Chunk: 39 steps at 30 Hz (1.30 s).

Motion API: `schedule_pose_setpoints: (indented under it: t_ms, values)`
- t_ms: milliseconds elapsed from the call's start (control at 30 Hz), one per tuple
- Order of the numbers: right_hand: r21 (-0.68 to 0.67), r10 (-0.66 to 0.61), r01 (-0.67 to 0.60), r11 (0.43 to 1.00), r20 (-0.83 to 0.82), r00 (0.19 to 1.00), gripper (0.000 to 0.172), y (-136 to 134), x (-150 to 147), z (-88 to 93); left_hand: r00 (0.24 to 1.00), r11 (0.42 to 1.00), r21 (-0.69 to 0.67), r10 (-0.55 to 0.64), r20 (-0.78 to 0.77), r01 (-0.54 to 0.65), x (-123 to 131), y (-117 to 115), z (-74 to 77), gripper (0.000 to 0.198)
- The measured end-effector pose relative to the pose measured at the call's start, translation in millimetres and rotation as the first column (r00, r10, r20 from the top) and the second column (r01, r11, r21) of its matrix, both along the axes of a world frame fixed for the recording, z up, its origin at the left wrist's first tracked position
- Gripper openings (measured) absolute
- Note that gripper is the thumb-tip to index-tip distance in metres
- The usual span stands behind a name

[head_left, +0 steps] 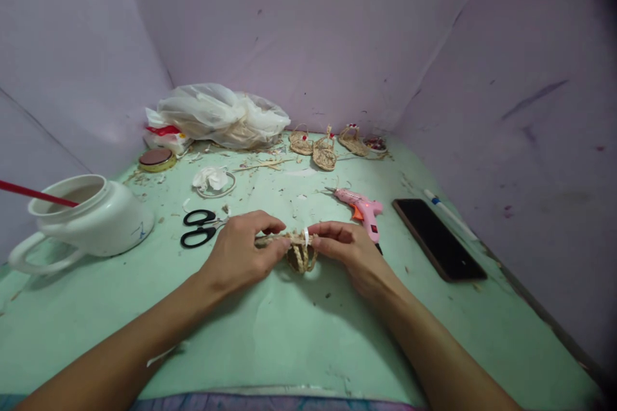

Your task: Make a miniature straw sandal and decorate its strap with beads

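Between both hands is a small woven straw slipper, held sideways just above the table with its braided straps hanging down. A narrow white strip crosses it near the right fingertips. My left hand pinches its left end between thumb and fingers. My right hand grips the other end, thumb and forefinger beside the white strip. Much of the sole is hidden by the fingers. Black-handled scissors lie left of my left hand, their blades partly behind it. Beyond my right hand lies a pink glue gun.
A white pot with a red stick stands left. A phone and a pen lie right. At the back are a plastic bag, a round tin, several small straw slippers and a bead dish.
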State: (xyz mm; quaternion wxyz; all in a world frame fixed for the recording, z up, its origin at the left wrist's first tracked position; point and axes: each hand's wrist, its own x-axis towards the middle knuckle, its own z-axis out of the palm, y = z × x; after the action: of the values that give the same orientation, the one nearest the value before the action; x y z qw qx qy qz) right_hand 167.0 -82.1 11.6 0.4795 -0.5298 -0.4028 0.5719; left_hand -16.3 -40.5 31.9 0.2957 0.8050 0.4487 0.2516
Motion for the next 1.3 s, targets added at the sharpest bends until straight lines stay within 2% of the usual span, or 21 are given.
schedule_pose_setpoints:
  t_ms: [200,333,467,667,900,967,1100,1133,1200,1300]
  values:
    - [0.061,-0.023,0.012,0.998,0.178,0.984,0.021,-1.2,-2.2,-1.7,1.0,0.999,0.019,0.027,0.006,-0.027,8.0,-3.7,-2.3,0.018]
    - [0.121,-0.032,-0.006,0.993,0.31,0.95,0.019,-1.9,-6.0,-0.9,0.998,0.998,0.02,0.061,-0.035,-0.061,10.4,-3.7,-3.1,0.018]
    - [0.124,-0.079,0.034,0.992,0.381,0.921,0.016,-2.3,-9.6,1.9,0.992,0.994,0.058,0.099,-0.078,-0.095,12.6,-5.9,-3.3,0.016]
    - [0.027,-0.075,0.07,0.997,0.273,0.959,0.015,-3.6,-11.2,4.5,0.99,0.99,0.088,0.114,-0.078,-0.107,15.5,-9.5,-3.2,0.013]
    - [0.001,-0.094,0.099,0.995,0.311,0.946,0.012,-2.8,-15.0,5.7,0.99,0.991,0.075,0.115,-0.085,-0.108,15.9,-9.7,-4.5,0.012]
    - [0.016,-0.08,0.079,0.997,0.302,0.95,0.014,-3.1,-13.2,4.9,0.992,0.994,0.073,0.09,-0.091,-0.084,14.6,-8.2,-4.8,0.013]
    - [0.11,0.01,-0.022,0.994,0.115,0.993,0.039,-3.1,-4.9,2.0,0.998,0.999,0.023,0.034,-0.047,-0.033,8.6,-3.4,-2.2,0.02]
    - [0.136,0.044,-0.055,0.989,0.085,0.995,0.039,-2.7,-2.7,1.4,0.999,1.0,-0.005,0.027,-0.025,-0.027,6.4,-1.8,-0.7,0.023]
    - [0.166,0.07,-0.081,0.983,0.074,0.995,0.029,-1.2,0.6,0.4,1.0,0.999,-0.045,-0.002,0.021,0.003,1.6,2.2,2.5,0.025]
    - [0.152,-0.03,0.028,0.988,0.011,0.999,0.026,2.7,3.1,0.2,0.996,0.993,-0.079,-0.084,0.033,0.087,-4.4,10.1,5.1,0.026]
